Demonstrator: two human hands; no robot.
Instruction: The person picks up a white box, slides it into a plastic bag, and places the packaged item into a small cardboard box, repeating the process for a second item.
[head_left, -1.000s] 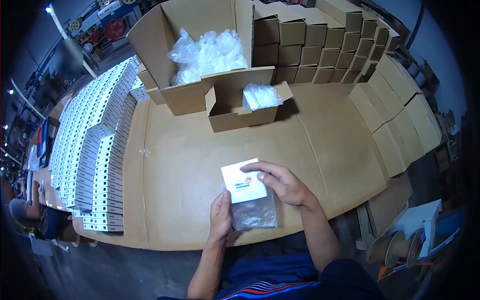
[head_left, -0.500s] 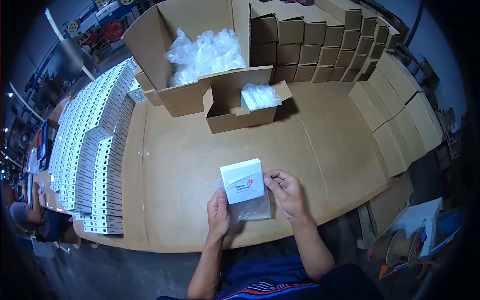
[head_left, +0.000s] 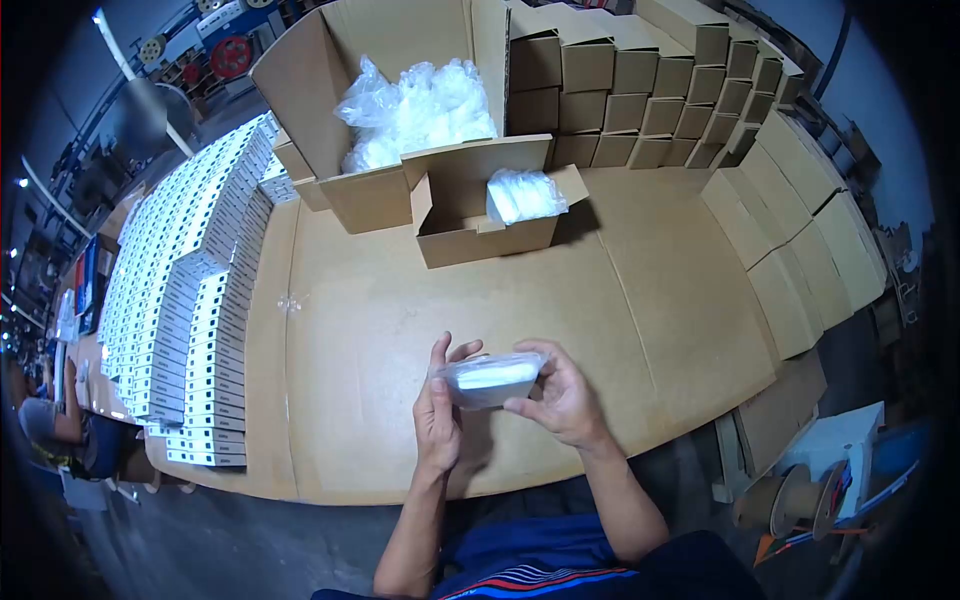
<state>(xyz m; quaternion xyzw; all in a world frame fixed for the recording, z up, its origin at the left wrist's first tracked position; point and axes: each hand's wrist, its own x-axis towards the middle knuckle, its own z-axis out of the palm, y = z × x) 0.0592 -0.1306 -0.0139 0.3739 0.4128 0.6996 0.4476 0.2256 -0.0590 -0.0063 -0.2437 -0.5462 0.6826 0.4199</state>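
A small white box (head_left: 497,374) wrapped in a clear plastic bag is tilted edge-on above the table, between my two hands. My left hand (head_left: 438,412) grips its left end, thumb in front and fingers raised behind. At the right end, my right hand (head_left: 565,398) pinches the bagged box between thumb below and fingers above. The print on its face is turned out of sight. Beyond the hands stands an open cardboard carton (head_left: 485,243), with a bundle of clear plastic bags (head_left: 524,196) at its right side.
Stacked white boxes (head_left: 175,300) line the left side of the table (head_left: 370,310). A large carton (head_left: 375,203) holds crumpled clear plastic (head_left: 425,115). Brown cartons (head_left: 640,75) are stacked behind, with more (head_left: 785,240) along the right edge. A person (head_left: 65,420) sits at far left.
The white box has tipped from showing its printed face to edge-on, and the bag now covers it. My right hand has moved from beside the bag to gripping the right end.
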